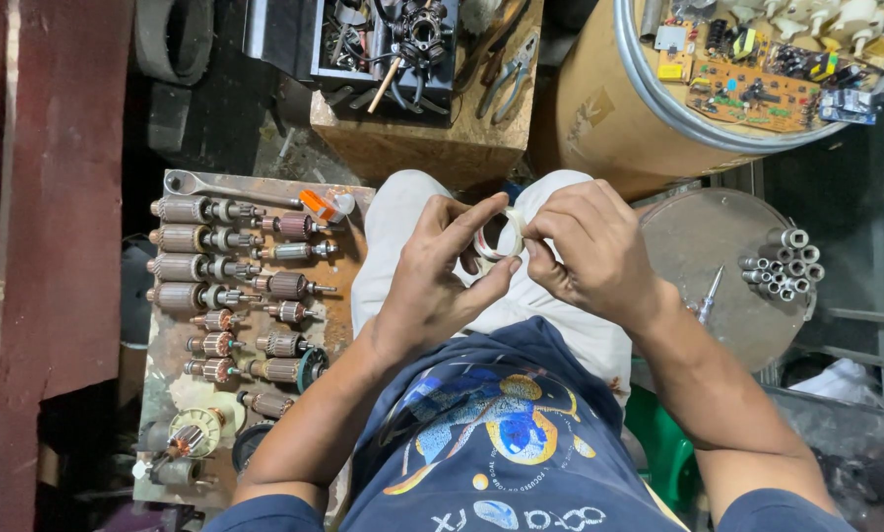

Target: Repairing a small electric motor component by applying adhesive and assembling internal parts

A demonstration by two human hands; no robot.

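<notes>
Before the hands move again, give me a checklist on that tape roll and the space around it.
1. Roll of tape held by both hands: ok.
2. Left hand pinching the roll's rim: ok.
3. Right hand fingertips on the roll's edge: ok.
4. Tape end lifted free: cannot tell.
5. Motor armatures on the board, apart from the hands: ok.
6. Screwdriver on the round metal lid, clear of the right wrist: ok.

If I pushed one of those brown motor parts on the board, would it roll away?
Probably. Each motor armature is a cylinder lying on its side on the flat board, so a sideways push could roll it. Its thick copper-wound core suggests it is heavy for its size, and neighbours might stop it.
</notes>
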